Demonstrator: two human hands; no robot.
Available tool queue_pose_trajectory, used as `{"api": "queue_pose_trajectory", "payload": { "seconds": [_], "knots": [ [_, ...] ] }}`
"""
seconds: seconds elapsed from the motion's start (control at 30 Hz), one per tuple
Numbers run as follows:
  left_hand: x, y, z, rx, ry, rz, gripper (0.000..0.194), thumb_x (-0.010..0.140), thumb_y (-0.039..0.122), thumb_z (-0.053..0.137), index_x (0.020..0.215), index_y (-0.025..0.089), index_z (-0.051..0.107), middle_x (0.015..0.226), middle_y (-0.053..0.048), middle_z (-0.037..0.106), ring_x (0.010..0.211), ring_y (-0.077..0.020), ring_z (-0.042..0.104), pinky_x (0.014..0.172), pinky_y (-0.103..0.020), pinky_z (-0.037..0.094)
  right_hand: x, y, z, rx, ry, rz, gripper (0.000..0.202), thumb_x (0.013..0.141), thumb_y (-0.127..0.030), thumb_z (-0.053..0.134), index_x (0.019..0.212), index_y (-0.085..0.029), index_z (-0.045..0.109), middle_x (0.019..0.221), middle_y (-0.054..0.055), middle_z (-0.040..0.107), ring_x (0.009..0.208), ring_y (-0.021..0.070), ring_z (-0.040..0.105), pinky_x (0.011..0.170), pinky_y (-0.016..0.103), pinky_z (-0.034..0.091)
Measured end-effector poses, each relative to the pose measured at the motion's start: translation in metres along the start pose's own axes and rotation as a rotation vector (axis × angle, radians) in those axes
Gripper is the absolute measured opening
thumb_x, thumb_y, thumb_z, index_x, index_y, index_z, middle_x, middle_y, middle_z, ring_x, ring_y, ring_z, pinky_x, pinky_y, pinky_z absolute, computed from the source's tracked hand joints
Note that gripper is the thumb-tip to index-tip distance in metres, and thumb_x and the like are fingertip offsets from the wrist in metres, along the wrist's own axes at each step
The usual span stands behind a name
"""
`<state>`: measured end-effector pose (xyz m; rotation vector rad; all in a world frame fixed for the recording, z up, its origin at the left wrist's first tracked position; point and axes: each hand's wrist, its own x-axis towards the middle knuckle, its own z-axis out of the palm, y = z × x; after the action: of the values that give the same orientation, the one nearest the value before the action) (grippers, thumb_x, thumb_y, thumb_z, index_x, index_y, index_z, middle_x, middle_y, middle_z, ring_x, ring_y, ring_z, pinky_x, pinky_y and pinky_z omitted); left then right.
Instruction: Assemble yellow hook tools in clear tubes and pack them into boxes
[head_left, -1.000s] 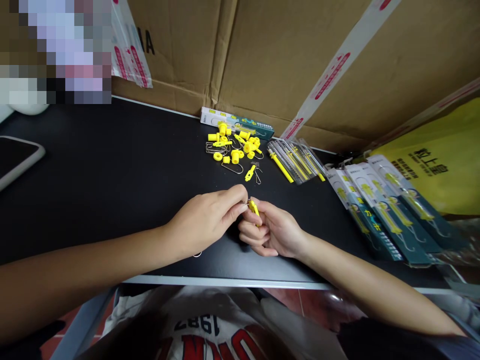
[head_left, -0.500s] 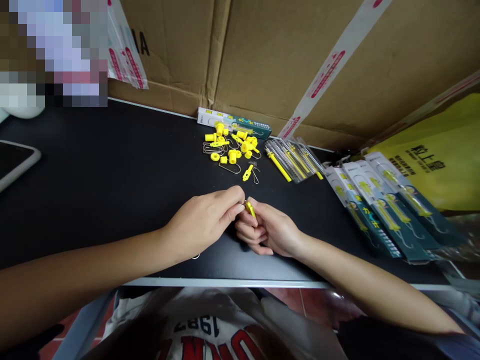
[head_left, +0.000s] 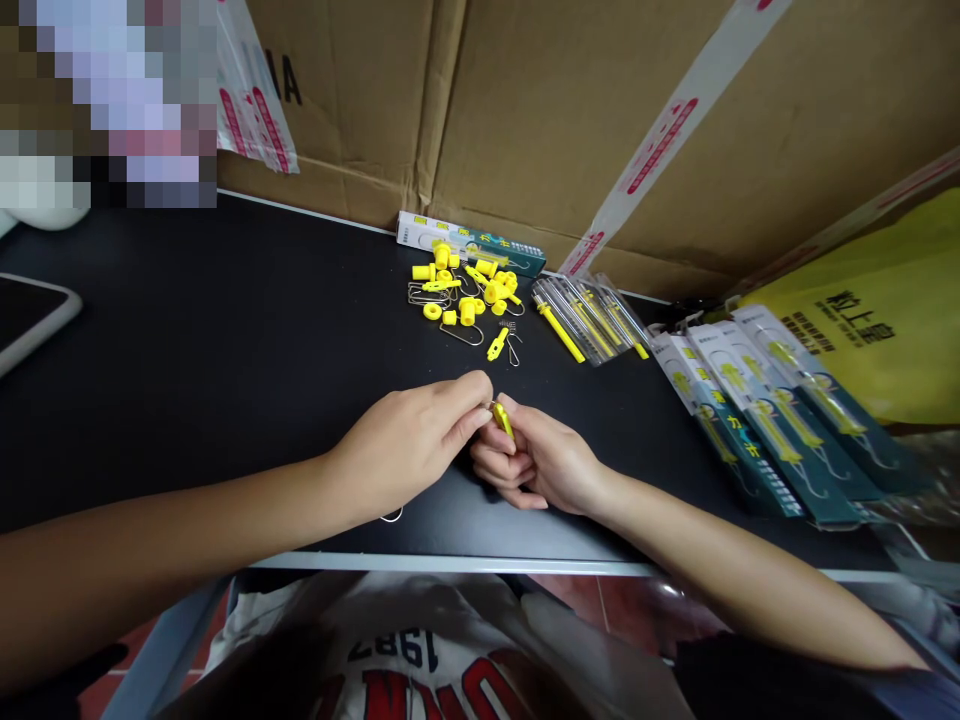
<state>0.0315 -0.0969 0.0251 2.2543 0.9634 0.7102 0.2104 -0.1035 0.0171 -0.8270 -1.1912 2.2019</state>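
In the head view, my two hands meet just below the middle of the frame. My right hand (head_left: 540,455) is closed, thumb and forefinger gripping a small yellow piece (head_left: 504,422), the other fingers curled beneath it. My left hand (head_left: 412,435) comes in from the lower left, thumb and fingertips pinched on a thin metal wire (head_left: 492,405) at the upper end of that piece; most of the wire is hidden by my fingers. A curved wire (head_left: 392,516) peeks out under my left wrist, on the black table (head_left: 225,390).

Above my hands, near the centre of the frame, lie a flat yellow part (head_left: 497,345), a spring (head_left: 508,327) and a bent wire hook (head_left: 514,351). Beyond them is a heap of yellow parts (head_left: 467,313) mixed with metal hooks, in front of a printed box (head_left: 420,230). Right of the heap I see clear tubes (head_left: 592,330) with yellow rods; farther right, teal-and-white packages (head_left: 780,430) beside a yellow bag (head_left: 862,330). A phone (head_left: 30,320) sits at the left edge, and cardboard (head_left: 540,120) fills the top.
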Motion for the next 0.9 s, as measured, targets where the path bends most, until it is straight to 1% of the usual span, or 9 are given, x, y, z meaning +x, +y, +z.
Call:
{"api": "queue_pose_trajectory", "payload": {
  "seconds": [0.1,0.23,0.37,0.43,0.5,0.6,0.73,0.8,0.9],
  "knots": [
    [0.0,0.0,0.001,-0.105,0.012,-0.042,0.015,0.097,0.025,0.035,0.089,0.019,0.047,0.077,0.002,0.055,0.068,-0.0111,0.054,0.063,-0.023,0.039,0.001,0.0,-0.001,-0.035,-0.004,-0.01,0.04,0.094,-0.051,0.035,0.068,-0.021,0.037,0.05,-0.01,0.021,0.041,0.0059,0.013,0.026,0.011,0.023],
    [0.0,0.001,0.001,-0.237,0.0,-0.099,0.015,0.096,0.025,0.036,0.088,0.02,0.047,0.066,0.005,0.048,0.054,-0.0079,0.047,0.055,-0.02,0.037,0.002,0.003,-0.002,-0.131,0.045,-0.065,0.041,0.094,-0.053,0.033,0.068,-0.021,0.036,0.049,-0.01,0.022,0.039,0.0054,0.013,0.026,0.013,0.023],
    [0.0,0.001,0.003,-0.394,-0.037,-0.141,0.015,0.096,0.026,0.036,0.087,0.019,0.046,0.07,0.005,0.051,0.049,-0.0047,0.046,0.049,-0.017,0.037,-0.002,0.006,-0.001,-0.316,0.195,-0.109,0.042,0.094,-0.054,0.033,0.07,-0.02,0.04,0.054,-0.009,0.024,0.042,0.0057,0.016,0.031,0.014,0.021],
    [0.0,0.002,0.004,-0.512,-0.066,-0.167,0.015,0.097,0.029,0.036,0.088,0.02,0.044,0.073,0.005,0.053,0.046,-0.0033,0.046,0.045,-0.015,0.037,-0.005,0.006,0.0,-0.447,0.274,-0.135,0.043,0.094,-0.053,0.033,0.073,-0.018,0.045,0.059,-0.006,0.031,0.045,0.006,0.02,0.035,0.015,0.022],
    [0.0,0.003,0.005,-0.633,-0.09,-0.199,0.015,0.096,0.032,0.036,0.089,0.02,0.043,0.074,0.005,0.053,0.044,-0.0025,0.045,0.04,-0.013,0.035,-0.008,0.006,0.001,-0.538,0.311,-0.153,0.044,0.095,-0.053,0.032,0.075,-0.018,0.048,0.065,-0.003,0.039,0.049,0.0066,0.026,0.038,0.016,0.023],
    [0.001,0.003,0.006,-0.768,-0.116,-0.253,0.017,0.096,0.036,0.037,0.089,0.021,0.041,0.074,0.006,0.053,0.041,-0.0024,0.045,0.033,-0.012,0.032,-0.009,0.004,0.0,-0.548,0.295,-0.167,0.043,0.096,-0.053,0.027,0.08,-0.019,0.047,0.07,-0.002,0.044,0.052,0.0081,0.031,0.04,0.017,0.024],
    [0.002,0.0,0.006,-0.836,-0.112,-0.294,0.02,0.096,0.039,0.037,0.088,0.021,0.041,0.072,0.006,0.052,0.04,-0.0026,0.045,0.03,-0.011,0.031,-0.012,0.0,-0.001,-0.567,0.244,-0.183,0.036,0.097,-0.048,0.027,0.084,-0.02,0.045,0.067,-0.004,0.036,0.053,0.009,0.028,0.042,0.018,0.029],
    [0.002,-0.001,0.006,-0.834,-0.113,-0.302,0.021,0.096,0.04,0.037,0.089,0.021,0.042,0.072,0.006,0.052,0.04,-0.0026,0.045,0.03,-0.011,0.032,-0.014,-0.003,0.0,-0.658,0.225,-0.195,0.033,0.098,-0.044,0.028,0.085,-0.02,0.045,0.068,-0.004,0.036,0.054,0.009,0.031,0.047,0.019,0.032],
    [0.002,-0.002,0.005,-0.809,-0.114,-0.307,0.022,0.096,0.041,0.037,0.089,0.02,0.042,0.072,0.005,0.053,0.04,-0.0025,0.044,0.031,-0.011,0.033,-0.015,-0.009,0.0,-0.886,0.203,-0.229,0.028,0.1,-0.039,0.027,0.085,-0.02,0.042,0.072,-0.003,0.04,0.058,0.0098,0.036,0.054,0.023,0.034]
  ]
}}
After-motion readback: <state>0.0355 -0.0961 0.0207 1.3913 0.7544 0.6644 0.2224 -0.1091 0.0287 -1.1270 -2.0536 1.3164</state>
